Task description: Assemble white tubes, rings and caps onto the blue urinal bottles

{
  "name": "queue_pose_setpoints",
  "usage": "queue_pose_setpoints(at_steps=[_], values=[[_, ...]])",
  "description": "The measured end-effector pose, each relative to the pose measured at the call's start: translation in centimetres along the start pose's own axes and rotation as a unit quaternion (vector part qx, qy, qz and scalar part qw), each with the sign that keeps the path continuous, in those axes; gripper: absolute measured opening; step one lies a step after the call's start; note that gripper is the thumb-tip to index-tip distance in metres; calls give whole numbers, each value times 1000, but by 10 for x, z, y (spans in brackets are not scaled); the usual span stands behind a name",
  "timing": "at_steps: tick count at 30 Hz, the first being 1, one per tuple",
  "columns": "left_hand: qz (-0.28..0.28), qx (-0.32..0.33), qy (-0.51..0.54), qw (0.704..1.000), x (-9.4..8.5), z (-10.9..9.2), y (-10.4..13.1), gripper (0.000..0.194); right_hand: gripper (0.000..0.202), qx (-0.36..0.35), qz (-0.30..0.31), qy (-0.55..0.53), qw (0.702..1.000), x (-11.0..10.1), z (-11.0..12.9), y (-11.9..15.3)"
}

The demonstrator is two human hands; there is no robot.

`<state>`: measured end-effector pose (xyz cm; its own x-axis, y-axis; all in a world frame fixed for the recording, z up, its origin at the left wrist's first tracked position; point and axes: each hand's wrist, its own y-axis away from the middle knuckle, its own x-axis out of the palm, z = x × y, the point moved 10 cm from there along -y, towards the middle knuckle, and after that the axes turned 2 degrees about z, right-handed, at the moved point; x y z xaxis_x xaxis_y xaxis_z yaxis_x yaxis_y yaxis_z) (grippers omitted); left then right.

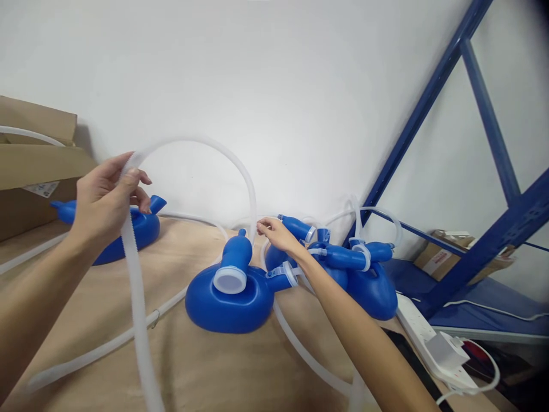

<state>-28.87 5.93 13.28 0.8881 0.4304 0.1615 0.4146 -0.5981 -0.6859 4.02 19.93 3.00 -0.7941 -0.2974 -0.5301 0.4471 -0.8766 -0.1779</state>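
Note:
A translucent white ribbed tube (197,139) arches up in front of the wall. My left hand (114,191) grips it at the left, thumb and index finger closed round it, and its lower length hangs toward the front edge of view. At the tube's other side, my right hand (277,233) pinches with fingertips at the descending part. Just below lies a blue bottle (229,309) with a blue, white-rimmed funnel piece (234,263) resting on top. Behind my left hand is another blue bottle (148,229), partly hidden.
Several blue bottles (373,292) with tubes cluster at the right. A cardboard box (43,166) stands at the left. A blue metal rack (489,229), a white power strip (416,323) with a plug, and a small carton (437,257) are at the far right.

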Motion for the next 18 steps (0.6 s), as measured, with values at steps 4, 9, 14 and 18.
queue_pose_setpoints(at_steps=[4, 9, 14, 18], values=[[-16, -7, -10, 1000, -6, 8, -4, 57, 47, 14, 40, -89, 995, 7, 4, -1], [-41, -21, -4, 999, -15, 15, -7, 48, 50, 42, 29, -233, 971, 4, 9, 10], [-18, -48, -94, 994, -11, 18, -6, 61, 33, 43, 12, -275, 960, 6, 15, 7], [74, -69, -281, 954, 15, 19, 6, 86, 31, 63, -58, -349, 933, -2, 13, -16]])
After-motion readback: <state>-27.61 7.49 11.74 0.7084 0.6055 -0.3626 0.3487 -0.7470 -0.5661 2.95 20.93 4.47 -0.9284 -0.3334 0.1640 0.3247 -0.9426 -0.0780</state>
